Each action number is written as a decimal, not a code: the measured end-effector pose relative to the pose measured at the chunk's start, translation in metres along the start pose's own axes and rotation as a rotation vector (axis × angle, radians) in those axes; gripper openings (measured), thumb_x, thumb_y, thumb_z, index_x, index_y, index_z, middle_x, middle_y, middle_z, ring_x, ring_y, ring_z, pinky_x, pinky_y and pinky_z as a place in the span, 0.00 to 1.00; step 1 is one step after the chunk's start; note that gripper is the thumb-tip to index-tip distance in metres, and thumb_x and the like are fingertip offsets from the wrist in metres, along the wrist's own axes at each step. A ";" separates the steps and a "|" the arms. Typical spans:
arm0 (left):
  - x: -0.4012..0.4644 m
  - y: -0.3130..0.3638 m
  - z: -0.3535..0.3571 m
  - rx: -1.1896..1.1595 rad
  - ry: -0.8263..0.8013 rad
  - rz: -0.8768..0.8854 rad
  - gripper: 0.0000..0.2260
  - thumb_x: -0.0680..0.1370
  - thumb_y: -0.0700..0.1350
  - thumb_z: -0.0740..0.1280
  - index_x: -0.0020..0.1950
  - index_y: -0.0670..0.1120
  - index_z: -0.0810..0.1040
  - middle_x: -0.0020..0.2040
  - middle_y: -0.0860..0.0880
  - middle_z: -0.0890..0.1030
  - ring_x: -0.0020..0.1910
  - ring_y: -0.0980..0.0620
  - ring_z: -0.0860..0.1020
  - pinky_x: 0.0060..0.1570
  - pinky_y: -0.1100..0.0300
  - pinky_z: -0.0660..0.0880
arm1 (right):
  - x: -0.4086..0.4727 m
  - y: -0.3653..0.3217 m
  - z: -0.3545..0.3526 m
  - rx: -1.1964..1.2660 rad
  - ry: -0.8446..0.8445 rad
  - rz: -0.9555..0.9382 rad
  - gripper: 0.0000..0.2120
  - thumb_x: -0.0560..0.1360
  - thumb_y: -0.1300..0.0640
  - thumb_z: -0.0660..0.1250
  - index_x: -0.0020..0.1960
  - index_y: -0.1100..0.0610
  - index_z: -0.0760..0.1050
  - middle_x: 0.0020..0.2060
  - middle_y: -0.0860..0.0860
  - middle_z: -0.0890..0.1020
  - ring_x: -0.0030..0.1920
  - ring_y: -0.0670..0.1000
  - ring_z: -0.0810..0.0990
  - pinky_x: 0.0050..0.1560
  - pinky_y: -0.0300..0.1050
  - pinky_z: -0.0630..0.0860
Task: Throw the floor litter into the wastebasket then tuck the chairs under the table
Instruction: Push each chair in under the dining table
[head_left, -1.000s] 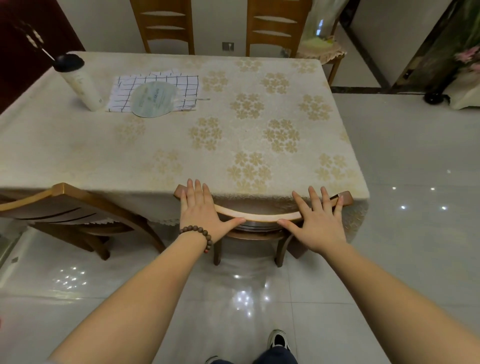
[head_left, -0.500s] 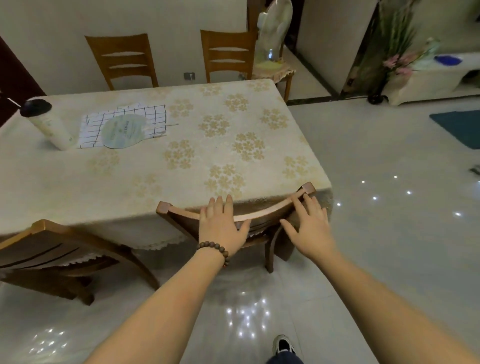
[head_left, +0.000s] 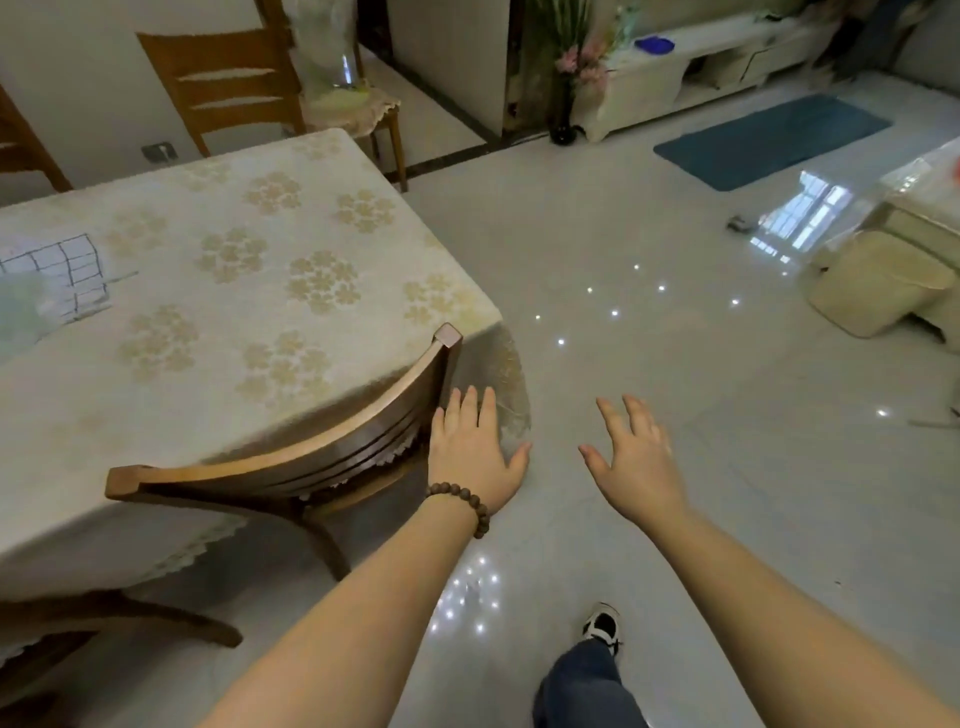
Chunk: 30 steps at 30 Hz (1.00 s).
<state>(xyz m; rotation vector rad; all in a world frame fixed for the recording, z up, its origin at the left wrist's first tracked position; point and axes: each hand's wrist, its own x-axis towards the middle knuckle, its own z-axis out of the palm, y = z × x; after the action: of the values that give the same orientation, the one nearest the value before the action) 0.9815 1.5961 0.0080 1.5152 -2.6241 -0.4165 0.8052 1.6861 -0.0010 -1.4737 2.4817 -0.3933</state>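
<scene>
A wooden chair (head_left: 291, 462) stands pushed in at the near right corner of the table (head_left: 218, 322), its curved backrest against the flowered tablecloth. My left hand (head_left: 470, 452), with a bead bracelet on the wrist, hovers open just right of the backrest, apart from it. My right hand (head_left: 636, 460) is open over the bare floor, fingers spread, holding nothing. A second chair (head_left: 104, 623) shows partly at the lower left edge. A small dark piece of litter (head_left: 740, 224) lies on the floor far right.
Two more wooden chairs (head_left: 228, 88) stand at the table's far side. A cream basket-like container (head_left: 872, 283) sits on the floor at right beside a glass table. A blue mat (head_left: 774, 137) lies farther back. My shoe (head_left: 602, 626) is on the glossy tiles.
Both hands have come off the chair's backrest and now hang open to its right. The view has swung right, toward the open floor.
</scene>
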 end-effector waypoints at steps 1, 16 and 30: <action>0.007 0.009 0.004 0.001 -0.009 0.005 0.36 0.77 0.63 0.54 0.78 0.45 0.48 0.78 0.45 0.53 0.77 0.45 0.48 0.75 0.48 0.45 | 0.004 0.010 -0.004 0.005 0.009 0.013 0.30 0.77 0.45 0.60 0.75 0.51 0.55 0.75 0.58 0.56 0.75 0.57 0.51 0.74 0.56 0.53; 0.213 0.186 0.063 0.024 -0.052 -0.153 0.36 0.78 0.64 0.53 0.78 0.45 0.47 0.78 0.44 0.52 0.77 0.44 0.49 0.75 0.48 0.48 | 0.210 0.196 -0.061 0.052 -0.037 -0.023 0.28 0.77 0.48 0.61 0.74 0.53 0.59 0.75 0.58 0.56 0.74 0.60 0.55 0.73 0.57 0.54; 0.383 0.189 0.053 0.020 0.060 -0.405 0.35 0.78 0.63 0.53 0.78 0.46 0.47 0.79 0.43 0.50 0.77 0.44 0.46 0.75 0.48 0.45 | 0.434 0.195 -0.069 0.061 -0.088 -0.316 0.27 0.77 0.50 0.62 0.74 0.55 0.60 0.75 0.60 0.57 0.76 0.58 0.51 0.74 0.56 0.51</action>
<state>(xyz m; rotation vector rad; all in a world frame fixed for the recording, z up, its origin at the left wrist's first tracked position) 0.6180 1.3662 -0.0148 2.0347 -2.2759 -0.3637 0.4192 1.4002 -0.0281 -1.8201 2.1519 -0.4437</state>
